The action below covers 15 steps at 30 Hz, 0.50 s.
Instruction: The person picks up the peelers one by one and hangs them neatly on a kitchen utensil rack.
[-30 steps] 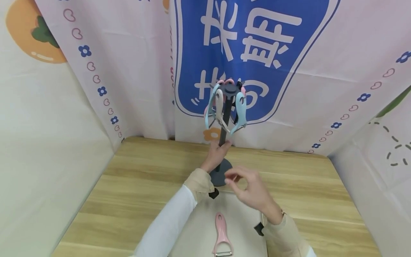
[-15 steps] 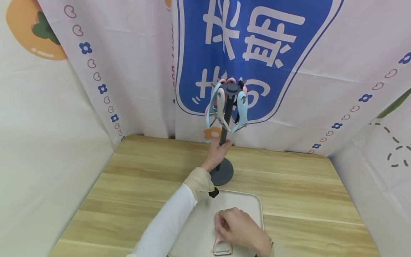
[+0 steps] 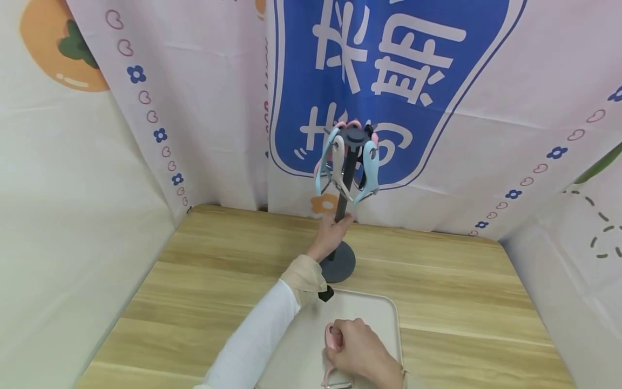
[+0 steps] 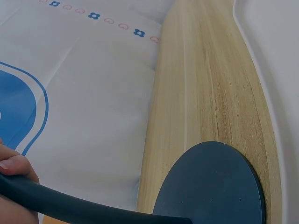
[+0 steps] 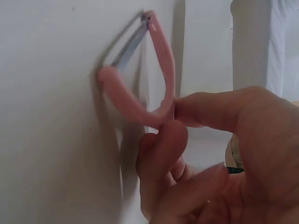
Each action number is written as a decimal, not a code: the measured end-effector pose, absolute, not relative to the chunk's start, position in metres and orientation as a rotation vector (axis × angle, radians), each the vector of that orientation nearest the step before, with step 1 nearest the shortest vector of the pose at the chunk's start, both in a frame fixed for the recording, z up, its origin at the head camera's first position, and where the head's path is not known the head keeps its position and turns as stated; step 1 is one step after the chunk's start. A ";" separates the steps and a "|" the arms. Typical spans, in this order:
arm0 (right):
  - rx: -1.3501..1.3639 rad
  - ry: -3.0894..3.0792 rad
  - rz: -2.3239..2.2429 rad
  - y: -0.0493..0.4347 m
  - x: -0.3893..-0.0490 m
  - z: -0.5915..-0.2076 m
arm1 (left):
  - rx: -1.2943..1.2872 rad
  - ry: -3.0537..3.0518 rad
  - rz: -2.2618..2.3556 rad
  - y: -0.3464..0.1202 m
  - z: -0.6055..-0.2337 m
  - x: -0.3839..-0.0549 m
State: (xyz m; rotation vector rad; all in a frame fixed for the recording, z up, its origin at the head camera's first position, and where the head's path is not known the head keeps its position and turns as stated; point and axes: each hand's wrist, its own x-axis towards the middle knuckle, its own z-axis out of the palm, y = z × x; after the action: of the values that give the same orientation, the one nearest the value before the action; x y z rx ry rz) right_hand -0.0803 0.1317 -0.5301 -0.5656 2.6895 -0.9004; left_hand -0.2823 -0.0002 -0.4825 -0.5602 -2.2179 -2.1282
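Note:
My left hand (image 3: 330, 236) grips the dark post of a round-based stand (image 3: 342, 263); in the left wrist view its fingers (image 4: 16, 165) curl around the post. From the stand's top hang several peelers in blue, white, pink and black, such as a light blue peeler (image 3: 371, 170) at the front right. Over the tray, my right hand (image 3: 362, 348) pinches a pink peeler (image 3: 332, 337) by its handle. The right wrist view shows that peeler's looped head (image 5: 161, 51) and metal blade close beside the tray surface, with thumb and fingers (image 5: 205, 109) at the handle's neck.
A cream rectangular tray (image 3: 379, 305) lies on the wood-grain table (image 3: 452, 302) in front of the stand. Behind the table hangs a printed cloth backdrop (image 3: 233, 108), close to the hanging peelers. A pale cloth wall (image 3: 121, 259) borders the left side.
My right hand has come down from beside the stand's base to the tray and taken hold of the pink peeler, tilting it slightly. My left hand keeps its grip on the post.

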 end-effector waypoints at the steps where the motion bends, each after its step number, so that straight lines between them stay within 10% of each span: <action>1: -0.556 2.677 -0.909 0.132 -0.081 -0.530 | -0.560 -2.219 -2.127 0.000 -0.482 -0.282; 15: -0.578 2.734 -1.081 0.149 -0.094 -0.497 | -0.573 -2.202 -2.110 0.002 -0.482 -0.281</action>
State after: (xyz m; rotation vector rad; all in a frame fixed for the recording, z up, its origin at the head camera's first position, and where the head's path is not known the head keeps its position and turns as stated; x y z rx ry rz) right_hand -0.0938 0.1489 -0.4969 -0.5783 2.7339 -1.0813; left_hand -0.2812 0.0020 -0.4815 -0.5733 -2.2021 -2.1101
